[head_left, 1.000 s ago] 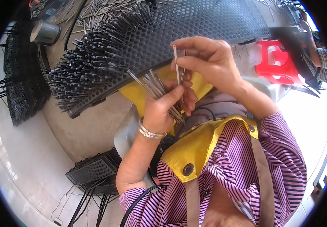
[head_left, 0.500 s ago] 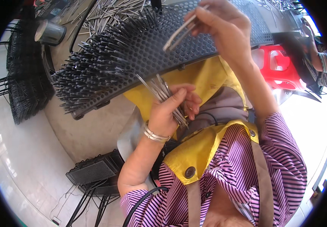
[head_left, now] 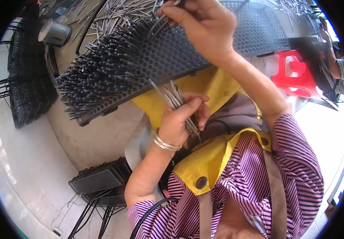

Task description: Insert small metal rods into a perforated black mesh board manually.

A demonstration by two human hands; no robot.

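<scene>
My left hand is closed round a bundle of thin grey metal rods, which point up and to the left near the front edge of a black perforated rack. Between the fingers of my right hand is what looks like a pair of curved metal tweezers, its tips over the rack. Dark thin rods stand densely packed in the rack's left part. Bare holes show in its middle and right. My right fingers hide part of the tweezers.
Loose grey rods lie heaped behind the rack, with a metal can to their left. Black racks stand at far left, others at lower left. A red stool and another person's arm are at right.
My right hand has moved left with the tweezers, from over the bare holes to the edge of the standing rods. My left hand has barely shifted and keeps its rods.
</scene>
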